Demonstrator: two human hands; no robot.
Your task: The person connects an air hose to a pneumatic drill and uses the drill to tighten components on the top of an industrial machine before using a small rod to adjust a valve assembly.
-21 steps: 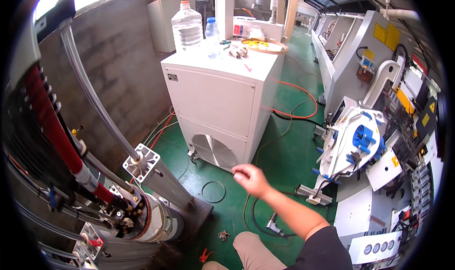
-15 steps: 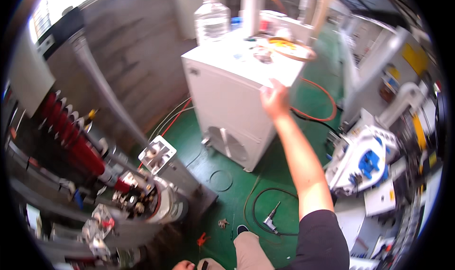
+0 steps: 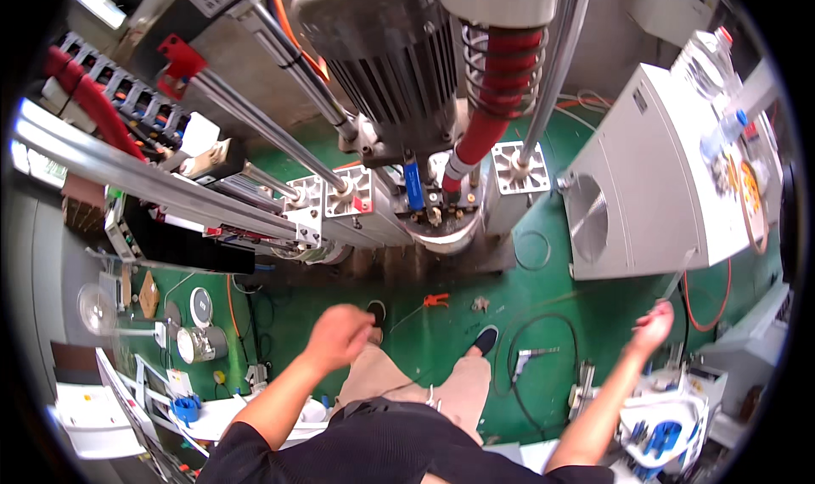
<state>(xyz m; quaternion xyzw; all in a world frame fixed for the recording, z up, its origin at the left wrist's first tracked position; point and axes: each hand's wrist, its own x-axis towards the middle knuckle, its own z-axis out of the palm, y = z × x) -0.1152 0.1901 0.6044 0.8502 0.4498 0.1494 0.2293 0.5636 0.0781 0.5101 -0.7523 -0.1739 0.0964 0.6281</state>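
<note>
My right hand (image 3: pixel 652 328), out to the right above the floor, has its fingers closed on a thin, whitish, see-through strip (image 3: pixel 677 278). The strip sticks up and away toward the white cabinet (image 3: pixel 632 178); its exact kind is not clear. In front of my body on the left, my left hand (image 3: pixel 341 335) hangs above the floor with its fingers curled in. Nothing shows sticking out of it, though its palm is hidden. A big grey motor (image 3: pixel 386 76) and a red hose (image 3: pixel 480 136) inside a coil stand ahead of me.
On the green floor lie an orange clamp (image 3: pixel 435 301), a small metal piece (image 3: pixel 480 304) and an air tool (image 3: pixel 531 361) with a black hose. Bottles (image 3: pixel 723 136) stand on the cabinet. Metal posts (image 3: pixel 556 68) rise ahead. A white tray with blue parts (image 3: pixel 665 437) is at lower right.
My view has swung left and down to the machine. My right hand has drawn back from the cabinet top and now holds the strip. My left hand has come up into view.
</note>
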